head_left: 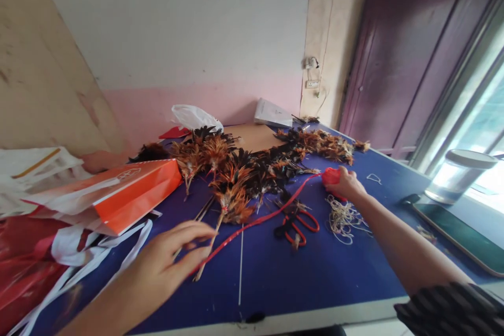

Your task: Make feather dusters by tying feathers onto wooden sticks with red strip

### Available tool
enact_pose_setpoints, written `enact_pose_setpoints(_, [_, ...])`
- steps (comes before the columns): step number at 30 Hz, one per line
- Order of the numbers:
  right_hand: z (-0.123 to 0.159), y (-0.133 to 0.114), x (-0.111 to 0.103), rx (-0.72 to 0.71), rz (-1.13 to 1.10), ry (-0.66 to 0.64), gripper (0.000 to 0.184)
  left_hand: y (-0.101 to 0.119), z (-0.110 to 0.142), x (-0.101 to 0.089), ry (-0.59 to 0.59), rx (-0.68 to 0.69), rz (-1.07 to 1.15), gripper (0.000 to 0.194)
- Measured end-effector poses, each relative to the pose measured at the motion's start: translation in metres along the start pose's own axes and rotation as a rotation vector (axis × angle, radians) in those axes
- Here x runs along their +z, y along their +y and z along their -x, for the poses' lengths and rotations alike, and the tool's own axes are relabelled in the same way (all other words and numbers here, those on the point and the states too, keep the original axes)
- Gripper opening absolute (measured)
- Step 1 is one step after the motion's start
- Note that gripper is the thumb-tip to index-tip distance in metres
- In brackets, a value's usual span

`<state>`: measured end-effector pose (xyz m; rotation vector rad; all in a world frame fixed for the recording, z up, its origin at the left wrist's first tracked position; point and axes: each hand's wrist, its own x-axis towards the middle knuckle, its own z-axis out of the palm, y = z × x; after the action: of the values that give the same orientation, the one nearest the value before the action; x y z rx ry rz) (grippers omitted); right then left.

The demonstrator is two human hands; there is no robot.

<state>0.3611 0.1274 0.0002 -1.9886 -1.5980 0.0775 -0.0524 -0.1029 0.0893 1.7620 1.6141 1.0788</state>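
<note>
My left hand (pixel 177 249) is closed round the thin stick (pixel 211 245) of a feather duster, and the end of a red ribbon (pixel 252 223) runs under its fingers. Brown and black feathers (pixel 232 189) are bound at the stick's top, pointing away from me. From there the ribbon stretches across the table to a red bundle of it (pixel 331 177), which my right hand (pixel 348 184) grips. Below the right hand lies a tangle of pale string (pixel 344 218). Red-handled scissors (pixel 301 228) rest between my hands, their blades partly covered by feathers.
More feather bunches (pixel 315 142) lie across the back of the blue table (pixel 275 283). An orange and white paper bag (pixel 137 194) and a red bag (pixel 27 268) are at left. A phone (pixel 464 236) and a lidded clear container (pixel 452 176) stand at right.
</note>
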Motion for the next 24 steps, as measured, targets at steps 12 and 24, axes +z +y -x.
enact_pose_setpoints(12, [0.073, -0.052, -0.094, -0.854, -0.378, 0.352, 0.067, 0.032, -0.166, 0.181, -0.143, 0.1, 0.319, 0.079])
enact_pose_setpoints(24, [0.035, 0.002, -0.043, -0.706, 0.15, 0.177, 0.053, 0.033, -0.133, 0.162, -0.41, -0.277, 0.736, 0.035])
